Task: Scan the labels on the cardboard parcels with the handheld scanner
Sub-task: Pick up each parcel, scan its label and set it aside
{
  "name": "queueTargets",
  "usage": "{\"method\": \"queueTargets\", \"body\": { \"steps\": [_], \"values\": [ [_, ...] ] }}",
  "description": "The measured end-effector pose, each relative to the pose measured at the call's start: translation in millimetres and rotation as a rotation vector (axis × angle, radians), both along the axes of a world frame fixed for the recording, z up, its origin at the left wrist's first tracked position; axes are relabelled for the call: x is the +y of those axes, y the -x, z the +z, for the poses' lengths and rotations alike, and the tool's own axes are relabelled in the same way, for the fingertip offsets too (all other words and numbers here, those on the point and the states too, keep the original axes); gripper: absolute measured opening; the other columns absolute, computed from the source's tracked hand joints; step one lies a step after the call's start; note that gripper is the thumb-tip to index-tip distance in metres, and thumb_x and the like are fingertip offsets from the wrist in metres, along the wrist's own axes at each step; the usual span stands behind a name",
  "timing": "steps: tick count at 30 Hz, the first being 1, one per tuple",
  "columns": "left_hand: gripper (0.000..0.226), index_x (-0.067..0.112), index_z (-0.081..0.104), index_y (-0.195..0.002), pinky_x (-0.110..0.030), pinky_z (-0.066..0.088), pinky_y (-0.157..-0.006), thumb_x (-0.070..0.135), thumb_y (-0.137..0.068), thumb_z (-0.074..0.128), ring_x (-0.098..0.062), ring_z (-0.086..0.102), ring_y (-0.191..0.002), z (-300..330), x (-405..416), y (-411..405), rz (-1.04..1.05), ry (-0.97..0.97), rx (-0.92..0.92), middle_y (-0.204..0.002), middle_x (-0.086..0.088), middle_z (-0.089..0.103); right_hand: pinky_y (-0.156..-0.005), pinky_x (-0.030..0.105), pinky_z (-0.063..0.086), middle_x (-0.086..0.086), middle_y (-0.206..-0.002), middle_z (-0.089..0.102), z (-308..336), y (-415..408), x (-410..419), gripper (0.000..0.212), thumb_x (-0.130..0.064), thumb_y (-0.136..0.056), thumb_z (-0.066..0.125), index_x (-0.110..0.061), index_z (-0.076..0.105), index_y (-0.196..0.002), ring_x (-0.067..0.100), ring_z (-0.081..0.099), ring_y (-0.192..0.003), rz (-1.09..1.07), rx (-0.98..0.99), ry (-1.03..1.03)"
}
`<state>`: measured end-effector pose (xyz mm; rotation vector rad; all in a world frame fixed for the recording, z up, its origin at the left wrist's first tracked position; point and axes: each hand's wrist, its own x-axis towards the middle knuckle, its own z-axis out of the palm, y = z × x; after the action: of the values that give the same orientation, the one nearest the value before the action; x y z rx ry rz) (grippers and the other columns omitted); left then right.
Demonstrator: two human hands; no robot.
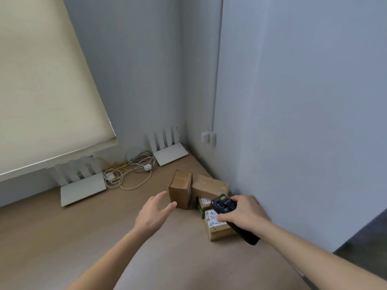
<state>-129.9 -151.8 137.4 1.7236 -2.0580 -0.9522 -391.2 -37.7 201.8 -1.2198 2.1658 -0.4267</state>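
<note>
While your right hand [240,212] grips the scanner [232,216] over the near parcel [219,229] by the right wall, your open left hand [152,212] could topple the upright parcel [181,191].

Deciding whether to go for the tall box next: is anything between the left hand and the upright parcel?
Nothing visible. The left hand is open, fingers reaching toward the upright parcel, with only bare desk in the gap. The right hand holds the scanner off to the side.

Four parcels [200,195] in the desk [83,237] corner, routers [83,190] behind.
</note>
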Motion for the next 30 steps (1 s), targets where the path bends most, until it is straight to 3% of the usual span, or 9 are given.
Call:
{"method": "queueTargets", "body": {
  "steps": [3,6,8,12,16,20,24,26,30],
  "values": [
    [0.070,0.035,0.040,-0.150,-0.042,0.044,-0.108,0.066,-0.090,0.055,-0.021,0.048,-0.134,-15,-39,17,0.008,-0.008,-0.037,-0.152,0.000,0.045,-0.054,0.011,0.036,-0.007,-0.108,0.074,-20,16,-50,0.054,-0.053,-0.066,0.091,-0.032,0.072,-0.113,0.012,0.059,-0.086,0.044,-0.009,-0.010],
    [0.068,0.036,0.040,-0.150,-0.039,0.043,-0.107,0.064,-0.090,0.056,-0.021,0.048,-0.134,-35,-77,34,0.025,-0.006,-0.061,-0.151,0.000,0.045,-0.080,0.027,0.054,-0.004,-0.118,0.074,-45,27,-99,0.064,-0.057,-0.064,0.090,-0.031,0.071,-0.120,0.019,0.068,-0.105,0.084,0.012,-0.032],
    [0.067,0.038,0.039,-0.151,-0.039,0.041,-0.107,0.063,-0.091,0.056,-0.021,0.044,-0.137,-52,-98,47,0.028,-0.012,-0.080,-0.153,-0.001,0.042,-0.090,0.036,0.056,-0.004,-0.120,0.073,-63,32,-128,0.070,-0.059,-0.062,0.090,-0.032,0.070,-0.123,0.022,0.067,-0.110,0.100,0.014,-0.045],
    [0.071,0.037,0.037,-0.152,-0.041,0.041,-0.108,0.062,-0.089,0.059,-0.024,0.041,-0.140,-86,-134,71,0.061,-0.024,-0.098,-0.157,-0.004,0.034,-0.086,0.036,0.058,-0.005,-0.117,0.073,-100,39,-176,0.073,-0.061,-0.059,0.088,-0.034,0.069,-0.124,0.022,0.067,-0.108,0.112,0.039,-0.040],
    [0.075,0.037,0.035,-0.153,-0.045,0.041,-0.111,0.062,-0.087,0.062,-0.028,0.039,-0.141,-115,-157,91,0.084,-0.037,-0.126,-0.161,-0.006,0.027,-0.087,0.037,0.057,-0.004,-0.123,0.070,-133,42,-204,0.079,-0.064,-0.062,0.088,-0.031,0.065,-0.130,0.025,0.063,-0.118,0.115,0.055,-0.039],
    [0.077,0.035,0.035,-0.151,-0.048,0.045,-0.108,0.061,-0.085,0.065,-0.031,0.040,-0.140,-134,-171,105,0.117,-0.044,-0.183,-0.160,-0.006,0.028,-0.082,0.036,0.055,-0.008,-0.120,0.070,-152,48,-213,0.070,-0.063,-0.064,0.087,-0.034,0.066,-0.124,0.022,0.063,-0.115,0.130,0.061,-0.030],
    [0.078,0.031,0.038,-0.149,-0.039,0.050,-0.093,0.060,-0.083,0.068,-0.029,0.051,-0.126,-140,-178,112,0.159,-0.046,-0.178,-0.148,-0.007,0.041,-0.082,0.035,0.055,-0.009,-0.121,0.070,-157,55,-216,0.072,-0.063,-0.065,0.087,-0.035,0.065,-0.127,0.021,0.063,-0.115,0.140,0.060,-0.016],
    [0.075,0.030,0.043,-0.146,-0.033,0.045,-0.085,0.057,-0.081,0.069,-0.028,0.053,-0.116,-137,-178,107,0.168,-0.056,-0.136,-0.140,-0.008,0.047,-0.082,0.035,0.057,-0.010,-0.117,0.071,-156,58,-214,0.072,-0.063,-0.064,0.087,-0.036,0.065,-0.127,0.020,0.065,-0.111,0.136,0.063,-0.006],
    [0.070,0.035,0.048,-0.142,-0.034,0.042,-0.081,0.058,-0.080,0.068,-0.020,0.048,-0.095,-116,-172,75,0.219,-0.029,-0.082,-0.125,-0.006,0.051,-0.081,0.035,0.058,-0.010,-0.110,0.071,-146,57,-203,0.067,-0.060,-0.061,0.088,-0.037,0.068,-0.120,0.020,0.067,-0.105,0.112,0.067,-0.010]
  ]
}}
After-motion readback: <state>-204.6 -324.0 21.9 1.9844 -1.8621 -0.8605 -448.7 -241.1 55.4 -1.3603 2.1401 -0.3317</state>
